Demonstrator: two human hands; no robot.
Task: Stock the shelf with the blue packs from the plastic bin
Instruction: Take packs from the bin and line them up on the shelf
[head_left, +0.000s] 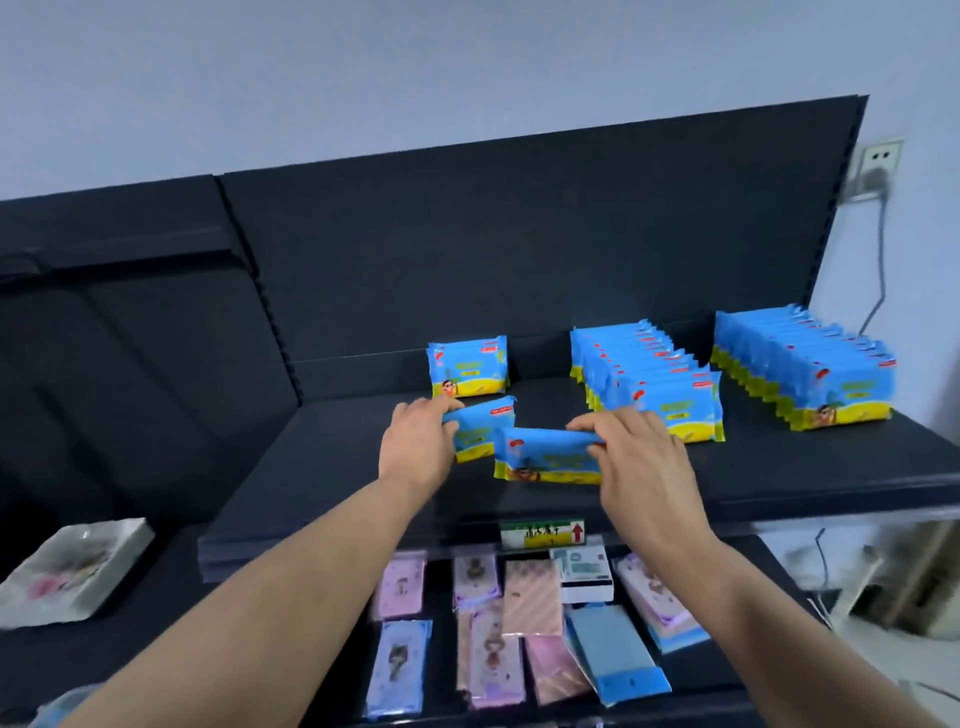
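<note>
My left hand (418, 441) grips a blue pack (485, 427) with a yellow bottom edge, held just above the dark shelf (322, 457). To its right, my right hand (631, 457) holds a second blue pack (545, 457) by its top edge. Behind them one blue pack (467, 366) stands upright alone near the shelf's back. Two dense rows of the same packs stand further right, a middle row (649, 384) and a right row (805, 364). The plastic bin is not in view.
A price tag (543, 535) hangs on the shelf's front edge. On the lower shelf lie several pink and blue flat packets (509, 623). A white wrapped bundle (72, 571) sits at lower left. A wall socket with a cable (878, 166) is at upper right.
</note>
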